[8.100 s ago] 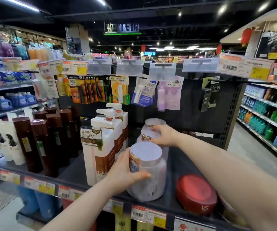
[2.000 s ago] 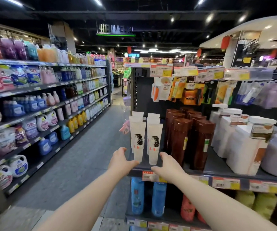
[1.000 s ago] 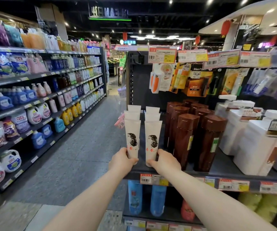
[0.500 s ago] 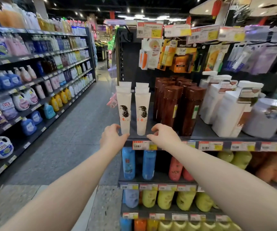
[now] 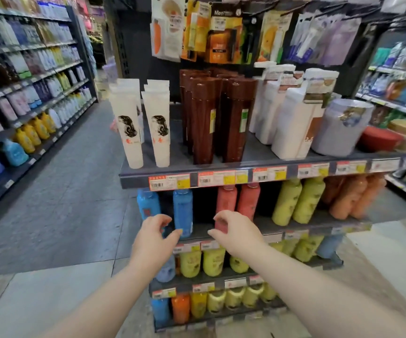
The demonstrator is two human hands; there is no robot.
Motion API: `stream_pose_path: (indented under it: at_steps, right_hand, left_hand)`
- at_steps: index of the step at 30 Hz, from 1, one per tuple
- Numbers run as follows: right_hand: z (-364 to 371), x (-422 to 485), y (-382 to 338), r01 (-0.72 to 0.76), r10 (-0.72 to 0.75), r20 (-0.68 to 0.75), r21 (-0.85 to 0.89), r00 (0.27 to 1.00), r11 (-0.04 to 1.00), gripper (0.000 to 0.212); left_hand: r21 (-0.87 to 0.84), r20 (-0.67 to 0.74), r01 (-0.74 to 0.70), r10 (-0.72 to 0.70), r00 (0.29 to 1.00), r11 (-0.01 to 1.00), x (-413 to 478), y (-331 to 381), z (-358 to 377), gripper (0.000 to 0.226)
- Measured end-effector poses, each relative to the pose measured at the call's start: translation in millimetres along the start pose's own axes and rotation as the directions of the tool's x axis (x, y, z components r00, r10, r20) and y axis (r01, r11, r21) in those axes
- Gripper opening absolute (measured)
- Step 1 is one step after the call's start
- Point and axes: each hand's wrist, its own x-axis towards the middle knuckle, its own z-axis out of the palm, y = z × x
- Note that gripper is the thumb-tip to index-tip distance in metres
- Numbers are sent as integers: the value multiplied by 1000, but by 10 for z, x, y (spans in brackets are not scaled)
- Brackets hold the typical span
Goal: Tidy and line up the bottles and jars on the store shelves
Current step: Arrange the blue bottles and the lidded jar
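1. L hand [image 5: 154,236]: released, fingers loosely curled, grasping nothing; in front of 2nd shelf [image 5: 319,219], just beside blue bottle [image 5: 183,211].
2. R hand [image 5: 237,231]: released, thumb & fingers half-curled before base of pink bottle [image 5: 226,201]; contact can't be told.
3. Top shelf [image 5: 133,178], L to R: white tubes [image 5: 128,132], brown bottles [image 5: 204,123], white pump bottles [image 5: 287,118], pale jar [image 5: 338,132], red jar [image 5: 377,140]; all upright, in rows front to back.
4. 2nd shelf, R of pink: yellow-green bottles [image 5: 287,203], orange bottles [image 5: 343,198].
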Motion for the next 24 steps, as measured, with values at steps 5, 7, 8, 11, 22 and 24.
stream_pose_path:
  at_steps: [5,7,8,11,22,24]
  right_hand:
    - [263,84,350,18,-18,23,1,1000,1000,39]
    - [387,181,479,35,-35,35,-6,999,999,39]
    - [455,241,544,40,-39,43,-5,998,999,39]
    - [694,478,732,58,-59,79,11,995,998,42]
    - [1623,1423,765,56,-61,9,261,998,964,101]
    - [1789,1524,697,38,-29,-30,349,999,936,108]
  left_hand:
    - [-28,-23,58,-59,998,998,40,-161,399,42]
    - [-20,-60,81,-82,995,997,65,-262,542,47]
    - [-15,-86,102,-103,991,995,74,-321,604,49]
    - [-12,-210,196,-194,958,981,126,-499,760,57]
    - [-81,-309,222,-237,921,972,723,-1206,893,112]
    - [-139,-282,235,-266,922,962,824,-1338,932,113]
